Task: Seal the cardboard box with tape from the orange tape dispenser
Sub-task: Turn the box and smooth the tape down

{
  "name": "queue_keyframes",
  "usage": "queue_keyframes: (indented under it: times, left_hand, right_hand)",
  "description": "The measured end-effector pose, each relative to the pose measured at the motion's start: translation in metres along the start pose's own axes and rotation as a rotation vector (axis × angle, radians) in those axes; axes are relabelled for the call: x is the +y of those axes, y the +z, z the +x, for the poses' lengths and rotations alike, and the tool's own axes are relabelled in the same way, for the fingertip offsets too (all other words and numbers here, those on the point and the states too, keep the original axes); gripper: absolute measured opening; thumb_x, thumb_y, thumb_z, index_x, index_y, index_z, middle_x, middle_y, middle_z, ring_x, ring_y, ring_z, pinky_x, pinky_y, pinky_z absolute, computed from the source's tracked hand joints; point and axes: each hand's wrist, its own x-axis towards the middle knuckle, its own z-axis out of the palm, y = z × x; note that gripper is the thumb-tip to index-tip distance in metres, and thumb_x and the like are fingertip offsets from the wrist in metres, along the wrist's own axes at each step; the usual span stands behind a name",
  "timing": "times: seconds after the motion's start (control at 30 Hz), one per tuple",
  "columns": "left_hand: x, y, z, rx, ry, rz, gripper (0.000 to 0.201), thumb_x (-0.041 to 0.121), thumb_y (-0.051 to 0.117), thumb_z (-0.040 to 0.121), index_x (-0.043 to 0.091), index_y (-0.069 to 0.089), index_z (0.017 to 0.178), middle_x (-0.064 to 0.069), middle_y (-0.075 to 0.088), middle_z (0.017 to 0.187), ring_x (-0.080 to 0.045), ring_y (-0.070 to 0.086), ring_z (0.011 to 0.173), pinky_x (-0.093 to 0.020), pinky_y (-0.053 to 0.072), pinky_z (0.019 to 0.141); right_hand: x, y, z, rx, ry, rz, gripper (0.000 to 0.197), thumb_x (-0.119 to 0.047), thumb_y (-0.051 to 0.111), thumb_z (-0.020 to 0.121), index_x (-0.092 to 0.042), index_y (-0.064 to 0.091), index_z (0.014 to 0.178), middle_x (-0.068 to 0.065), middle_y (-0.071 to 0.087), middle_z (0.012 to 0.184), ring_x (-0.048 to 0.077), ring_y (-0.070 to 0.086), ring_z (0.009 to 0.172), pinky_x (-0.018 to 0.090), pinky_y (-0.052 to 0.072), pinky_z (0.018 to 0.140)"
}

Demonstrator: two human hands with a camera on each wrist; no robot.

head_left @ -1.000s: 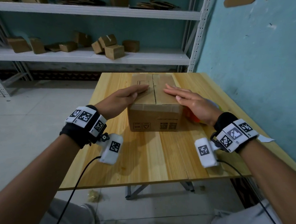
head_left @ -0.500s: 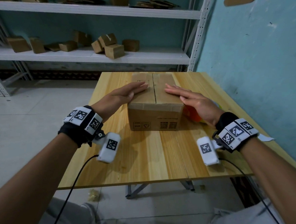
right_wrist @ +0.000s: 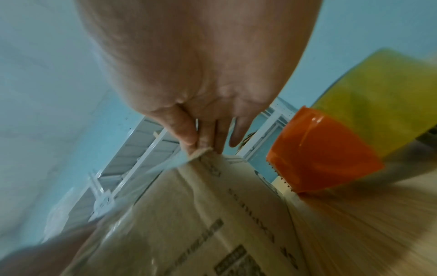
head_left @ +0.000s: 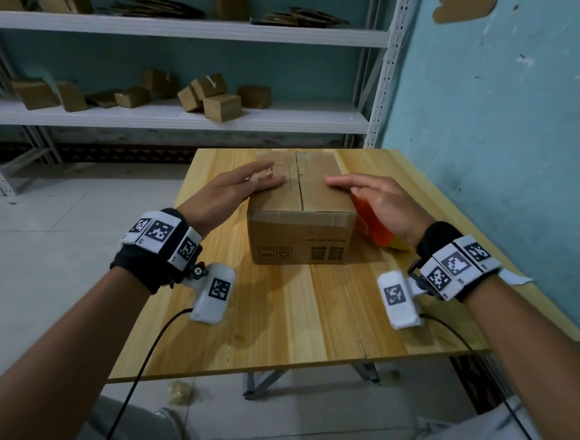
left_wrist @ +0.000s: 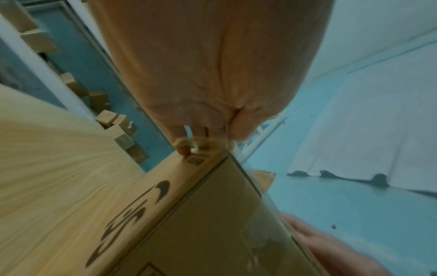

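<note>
A brown cardboard box (head_left: 301,232) stands on the wooden table (head_left: 289,323), its two top flaps folded down with a seam between them. My left hand (head_left: 245,185) lies flat with straight fingers on the left flap. On the right flap my right hand (head_left: 358,187) rests flat, fingers straight. The orange tape dispenser (head_left: 373,224) sits on the table against the box's right side, partly hidden under my right hand. The right wrist view shows the orange tape dispenser (right_wrist: 321,158) with a yellow part behind it, beside the box (right_wrist: 201,214). The left wrist view shows the box (left_wrist: 189,214) under my fingers.
Behind the table stands a white metal shelf (head_left: 171,114) with several small cardboard boxes. A blue wall (head_left: 499,136) runs close along the table's right edge. A white paper scrap (head_left: 515,278) lies near that edge.
Both hands stay flat on the flaps. The right hand has slid a little back and rightward toward the box's right edge, above the dispenser.
</note>
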Motion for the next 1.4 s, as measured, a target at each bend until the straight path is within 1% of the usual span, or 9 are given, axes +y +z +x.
queue_keyframes:
  times: [0.1,0.2,0.33,0.43,0.57,0.7,0.97,1.23,1.4]
  left_hand:
    - [0.004,0.009,0.001,0.073,0.034,0.26,0.039,0.035,0.038,0.102,0.029,0.048,0.139,0.009,0.042,0.146,-0.009,0.036,0.132,-0.025,0.027,0.1]
    - [0.01,0.027,-0.001,0.155,0.113,0.657,0.036,0.034,0.036,0.102,0.025,0.054,0.132,0.002,0.056,0.132,-0.021,0.052,0.118,-0.029,0.037,0.087]
    - [0.011,0.048,0.001,0.243,0.199,0.866,0.04,0.035,0.035,0.101,0.019,0.058,0.128,0.001,0.051,0.138,-0.02,0.05,0.12,-0.037,0.044,0.095]
    - [0.011,0.054,0.003,0.286,0.175,0.846,0.039,0.038,0.037,0.1,0.015,0.058,0.124,-0.001,0.052,0.133,-0.02,0.051,0.115,-0.035,0.046,0.091]
    - [0.014,0.053,0.003,0.297,0.168,0.812,0.036,0.033,0.037,0.1,0.017,0.06,0.122,0.001,0.054,0.131,-0.018,0.052,0.113,-0.029,0.041,0.086]
    - [0.016,0.047,0.002,0.252,0.149,0.809,0.036,0.027,0.035,0.101,0.019,0.059,0.127,0.003,0.051,0.136,-0.019,0.048,0.12,-0.033,0.04,0.093]
    - [0.013,0.04,0.004,0.198,0.116,0.774,0.036,0.026,0.035,0.102,0.024,0.053,0.134,0.007,0.047,0.141,-0.018,0.043,0.126,-0.034,0.037,0.095]
    - [0.006,0.024,0.0,0.101,0.149,0.53,0.035,0.02,0.037,0.103,0.023,0.054,0.133,0.007,0.05,0.139,-0.016,0.042,0.125,-0.03,0.033,0.097]
    - [-0.009,0.013,0.001,0.008,0.116,0.275,0.036,0.021,0.036,0.103,0.027,0.053,0.135,0.006,0.046,0.143,-0.014,0.039,0.131,-0.035,0.032,0.11]
  right_hand:
    - [-0.004,0.014,0.001,0.114,-0.059,-0.347,0.037,-0.032,0.044,0.105,-0.026,0.054,0.14,-0.009,0.054,0.142,0.003,0.05,0.125,0.023,0.037,0.107]
    - [-0.012,0.032,0.0,0.194,-0.098,-0.604,0.047,-0.047,0.048,0.101,-0.022,0.053,0.141,-0.003,0.05,0.149,0.016,0.047,0.133,0.031,0.034,0.107]
    - [-0.02,0.045,0.002,0.245,-0.076,-0.787,0.047,-0.056,0.042,0.099,-0.022,0.06,0.127,0.001,0.065,0.125,0.021,0.058,0.11,0.031,0.038,0.083]
    - [-0.021,0.048,0.003,0.266,-0.063,-0.816,0.042,-0.053,0.043,0.098,-0.02,0.063,0.114,0.002,0.067,0.106,0.022,0.059,0.095,0.031,0.039,0.075]
    - [-0.024,0.048,0.001,0.243,-0.038,-0.797,0.04,-0.045,0.044,0.1,-0.016,0.063,0.12,0.005,0.066,0.123,0.024,0.059,0.107,0.034,0.043,0.086]
    - [-0.026,0.046,-0.001,0.232,-0.046,-0.743,0.036,-0.036,0.046,0.101,-0.017,0.062,0.128,0.001,0.058,0.139,0.024,0.056,0.119,0.033,0.041,0.096]
    - [-0.019,0.039,-0.001,0.211,-0.076,-0.671,0.037,-0.023,0.046,0.101,-0.022,0.058,0.136,-0.004,0.053,0.146,0.02,0.051,0.125,0.03,0.039,0.099]
    - [-0.001,0.027,0.0,0.164,-0.118,-0.483,0.039,-0.014,0.044,0.103,-0.023,0.056,0.14,-0.008,0.052,0.146,0.012,0.046,0.133,0.015,0.028,0.099]
    - [0.007,0.019,-0.001,0.093,-0.152,-0.309,0.04,-0.007,0.041,0.104,-0.02,0.055,0.14,-0.007,0.05,0.147,-0.002,0.038,0.131,-0.007,0.018,0.096]
